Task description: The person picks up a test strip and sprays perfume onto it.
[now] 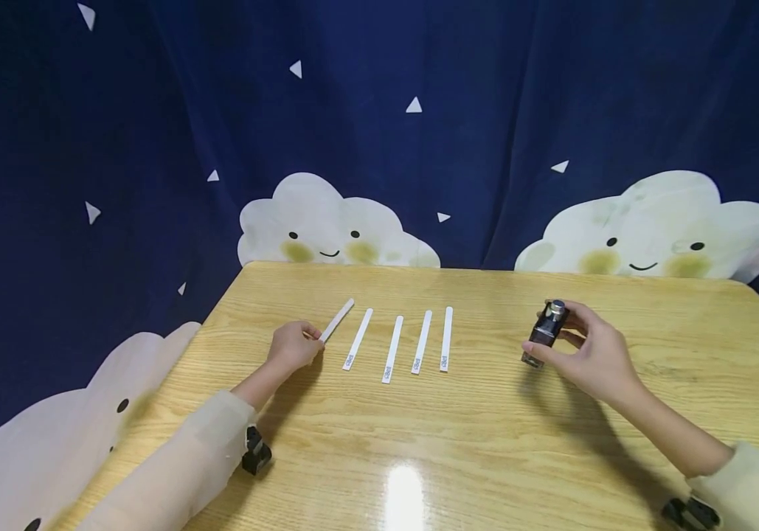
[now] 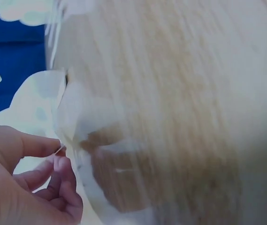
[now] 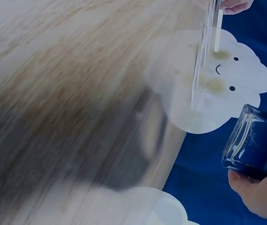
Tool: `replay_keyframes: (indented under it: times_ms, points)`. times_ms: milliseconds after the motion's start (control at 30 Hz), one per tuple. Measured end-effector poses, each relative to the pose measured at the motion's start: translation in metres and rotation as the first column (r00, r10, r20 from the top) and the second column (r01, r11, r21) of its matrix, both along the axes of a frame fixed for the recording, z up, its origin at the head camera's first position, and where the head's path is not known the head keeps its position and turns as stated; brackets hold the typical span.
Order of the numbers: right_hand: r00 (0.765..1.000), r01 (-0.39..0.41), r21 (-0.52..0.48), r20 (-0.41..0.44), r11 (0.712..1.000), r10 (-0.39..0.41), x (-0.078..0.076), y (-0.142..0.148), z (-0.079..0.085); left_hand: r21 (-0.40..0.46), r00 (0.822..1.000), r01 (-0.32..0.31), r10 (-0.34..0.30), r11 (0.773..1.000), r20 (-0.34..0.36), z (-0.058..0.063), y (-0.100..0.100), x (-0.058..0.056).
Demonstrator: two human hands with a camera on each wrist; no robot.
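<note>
My left hand (image 1: 294,346) pinches the near end of a white paper test strip (image 1: 339,318) between thumb and fingers. That strip slants away to the upper right, and in the left wrist view only its thin edge (image 2: 58,150) shows at the fingertips. To its right, several more white strips (image 1: 393,349) lie side by side on the table, with small dark print at their near ends. Over the table's right part, my right hand (image 1: 594,358) grips a dark glass perfume bottle (image 1: 543,338), tilted, its silver-topped neck upward. Its thick clear base (image 3: 239,140) faces the right wrist camera.
A glossy wooden table (image 1: 485,442) spreads beneath both hands. Behind it hangs a dark blue curtain (image 1: 366,133) printed with smiling clouds and white triangles. Black wrist cameras (image 1: 256,450) sit at both sleeve cuffs.
</note>
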State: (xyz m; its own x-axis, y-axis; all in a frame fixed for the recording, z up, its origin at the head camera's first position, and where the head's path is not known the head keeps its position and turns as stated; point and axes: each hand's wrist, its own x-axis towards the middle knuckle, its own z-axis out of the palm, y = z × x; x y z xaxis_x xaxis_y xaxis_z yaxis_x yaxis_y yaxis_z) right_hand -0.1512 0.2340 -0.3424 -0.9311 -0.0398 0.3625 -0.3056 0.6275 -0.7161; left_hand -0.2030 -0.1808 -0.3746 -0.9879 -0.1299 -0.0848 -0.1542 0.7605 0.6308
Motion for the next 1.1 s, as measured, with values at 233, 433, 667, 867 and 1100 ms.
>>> replay_keyframes:
  times_ms: [233,433,667,867,1100]
  points:
    - [0.988,-0.156,-0.09,-0.03,0.984,0.153,0.002,-0.001,0.001,0.29,0.998,-0.062,0.06,0.955,0.016,0.002,-0.007,-0.003]
    - [0.972,-0.234,-0.166,-0.006,0.958,0.237,0.001,0.0,-0.003,0.437,0.995,-0.092,0.065,0.895,0.076,0.003,-0.009,-0.004]
    - [0.965,-0.261,-0.123,-0.013,0.957,0.261,0.003,-0.006,-0.01,0.527,0.992,-0.09,0.032,0.845,0.119,0.001,-0.003,-0.004]
    - [0.957,-0.288,-0.036,-0.055,0.957,0.286,0.006,-0.011,-0.018,0.529,0.993,-0.041,-0.022,0.848,0.112,0.003,0.008,-0.001]
    - [0.959,-0.275,0.049,-0.061,0.96,0.277,0.014,-0.019,-0.018,0.53,0.991,-0.006,-0.065,0.848,0.115,0.006,0.019,0.002]
